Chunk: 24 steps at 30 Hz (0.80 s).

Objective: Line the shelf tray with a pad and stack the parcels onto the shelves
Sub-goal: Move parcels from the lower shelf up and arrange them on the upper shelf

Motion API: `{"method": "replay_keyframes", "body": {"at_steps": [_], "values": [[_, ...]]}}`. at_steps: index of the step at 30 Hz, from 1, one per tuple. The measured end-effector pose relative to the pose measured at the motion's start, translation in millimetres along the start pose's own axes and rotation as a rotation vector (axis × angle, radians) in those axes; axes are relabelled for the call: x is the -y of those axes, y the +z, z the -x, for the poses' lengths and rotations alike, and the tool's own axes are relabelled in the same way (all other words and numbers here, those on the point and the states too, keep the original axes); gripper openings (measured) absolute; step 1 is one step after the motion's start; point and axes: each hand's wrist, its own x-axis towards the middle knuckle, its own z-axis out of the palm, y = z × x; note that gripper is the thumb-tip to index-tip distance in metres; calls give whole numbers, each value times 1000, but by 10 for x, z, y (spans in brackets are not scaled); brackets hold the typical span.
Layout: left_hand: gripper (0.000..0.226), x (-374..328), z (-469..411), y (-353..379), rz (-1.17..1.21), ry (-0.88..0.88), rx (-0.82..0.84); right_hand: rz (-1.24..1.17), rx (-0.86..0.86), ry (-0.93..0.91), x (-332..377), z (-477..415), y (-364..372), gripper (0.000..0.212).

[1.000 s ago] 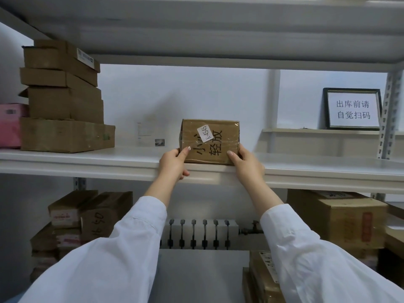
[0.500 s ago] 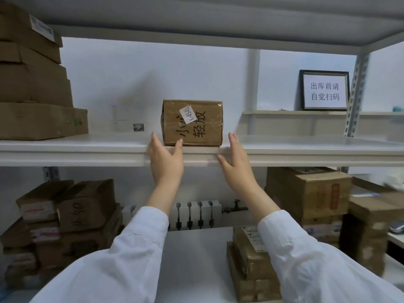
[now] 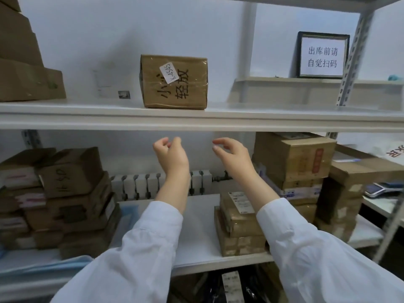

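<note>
Now the parcel stands on the upper shelf, just behind its front edge, so this placement looks done. Left grip and right grip hang below that shelf, fingers loosely curled, holding nothing. Next, I judge, both must drop to the lower stack and clasp another by its sides.

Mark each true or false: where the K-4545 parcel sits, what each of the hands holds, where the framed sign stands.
1. The K-4545 parcel sits on the upper shelf. True.
2. The left hand grips that parcel. False: it holds nothing and is below the shelf edge.
3. The right hand holds nothing. True.
4. The framed sign leans on the parcel. False: it stands apart, on a ledge at upper right.
</note>
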Motion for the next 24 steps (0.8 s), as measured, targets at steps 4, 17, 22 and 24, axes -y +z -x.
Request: {"method": "replay_keyframes", "body": {"at_steps": [4, 17, 22, 24], "values": [[7, 293, 28, 144, 15, -161, 6, -48, 31, 151, -332, 54, -69, 32], [14, 1410, 309, 368, -126, -639, 117, 173, 126, 693, -1567, 200, -52, 55], [14, 1778, 446, 382, -273, -793, 130, 210, 121, 759, -1877, 262, 29, 53], [24, 1876, 496, 443, -298, -850, 150, 253, 145, 778, -1985, 262, 29, 53]]}}
